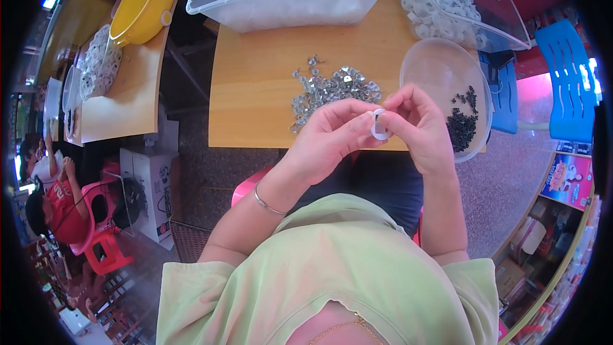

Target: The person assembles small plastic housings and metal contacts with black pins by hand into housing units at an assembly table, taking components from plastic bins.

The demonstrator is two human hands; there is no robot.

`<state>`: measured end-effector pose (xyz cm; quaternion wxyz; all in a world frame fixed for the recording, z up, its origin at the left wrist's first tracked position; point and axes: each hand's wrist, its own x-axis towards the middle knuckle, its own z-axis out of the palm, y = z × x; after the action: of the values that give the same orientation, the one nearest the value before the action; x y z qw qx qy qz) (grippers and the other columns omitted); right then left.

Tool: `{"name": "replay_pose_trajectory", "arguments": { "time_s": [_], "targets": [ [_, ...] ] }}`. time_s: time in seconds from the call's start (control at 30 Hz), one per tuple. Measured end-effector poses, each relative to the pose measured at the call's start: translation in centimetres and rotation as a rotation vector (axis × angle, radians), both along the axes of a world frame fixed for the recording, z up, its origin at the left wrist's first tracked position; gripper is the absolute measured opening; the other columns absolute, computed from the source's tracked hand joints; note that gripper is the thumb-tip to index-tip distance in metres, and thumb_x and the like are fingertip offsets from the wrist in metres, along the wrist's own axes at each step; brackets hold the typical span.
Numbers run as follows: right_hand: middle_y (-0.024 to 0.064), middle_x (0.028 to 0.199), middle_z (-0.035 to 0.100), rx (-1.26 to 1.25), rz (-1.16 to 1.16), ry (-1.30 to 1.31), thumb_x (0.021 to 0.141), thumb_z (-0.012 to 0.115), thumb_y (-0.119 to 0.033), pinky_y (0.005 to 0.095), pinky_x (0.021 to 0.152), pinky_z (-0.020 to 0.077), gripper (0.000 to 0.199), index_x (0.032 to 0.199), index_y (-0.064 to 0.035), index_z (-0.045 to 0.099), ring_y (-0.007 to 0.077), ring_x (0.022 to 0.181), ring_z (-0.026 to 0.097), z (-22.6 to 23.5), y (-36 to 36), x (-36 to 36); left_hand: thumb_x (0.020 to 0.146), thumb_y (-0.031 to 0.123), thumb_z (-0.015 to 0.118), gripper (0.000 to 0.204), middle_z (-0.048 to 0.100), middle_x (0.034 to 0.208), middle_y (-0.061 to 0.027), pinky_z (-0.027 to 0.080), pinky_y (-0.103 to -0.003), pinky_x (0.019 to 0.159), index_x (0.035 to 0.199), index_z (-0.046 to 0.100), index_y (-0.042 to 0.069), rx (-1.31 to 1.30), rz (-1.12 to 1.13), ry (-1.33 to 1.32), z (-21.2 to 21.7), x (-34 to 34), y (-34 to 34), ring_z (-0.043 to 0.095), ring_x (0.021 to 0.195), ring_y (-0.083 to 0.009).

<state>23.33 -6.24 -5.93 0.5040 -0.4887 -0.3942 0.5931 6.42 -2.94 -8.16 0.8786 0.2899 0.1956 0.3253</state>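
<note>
A small white plastic ring-shaped part is pinched between my two hands above the table's near edge. My left hand grips its left side between thumb and fingers. On the other side, my right hand has its thumb and fingertips at the ring; whether they also pinch a smaller piece is hidden. Just behind my hands lies a pile of small shiny metal pieces. To the right, small black pieces lie in a shallow translucent round tray.
A clear bin full of white parts stands at the table's far side. Another clear container holds similar parts at far right. A yellow basket is on the left table. Blue chair right; two people sit at left.
</note>
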Motion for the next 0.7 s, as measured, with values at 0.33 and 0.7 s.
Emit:
{"name": "replay_pose_trajectory", "arguments": {
  "time_s": [0.33, 0.7],
  "targets": [
    [0.0033, 0.088, 0.058, 0.208, -0.192, -0.090, 0.080, 0.063, -0.001, 0.0223, 0.075, 0.0461, 0.020, 0.099, 0.0010, 0.056, 0.0096, 0.080, 0.057, -0.9, -0.6, -1.7, 0.085, 0.000, 0.055, 0.018, 0.057, 0.107, -0.0109, 0.049, -0.027, 0.085, 0.103, 0.055, -0.002, 0.312, 0.228, 0.153, 0.5, 0.3, 0.1, 0.059, 0.095, -0.0149],
    [0.0074, 0.078, 0.059, 0.668, -0.313, -0.728, 0.063, 0.070, 0.005, 0.0251, 0.059, 0.0487, 0.026, 0.086, -0.0041, 0.063, 0.0159, 0.068, 0.058, -1.1, -0.1, -1.8, 0.075, -0.012, 0.058, 0.014, 0.051, 0.099, -0.0094, 0.053, -0.024, 0.077, 0.088, 0.056, -0.006, 0.685, 0.537, 0.330, -0.3, 0.9, -0.7, 0.060, 0.090, -0.0156]
  ]
}}
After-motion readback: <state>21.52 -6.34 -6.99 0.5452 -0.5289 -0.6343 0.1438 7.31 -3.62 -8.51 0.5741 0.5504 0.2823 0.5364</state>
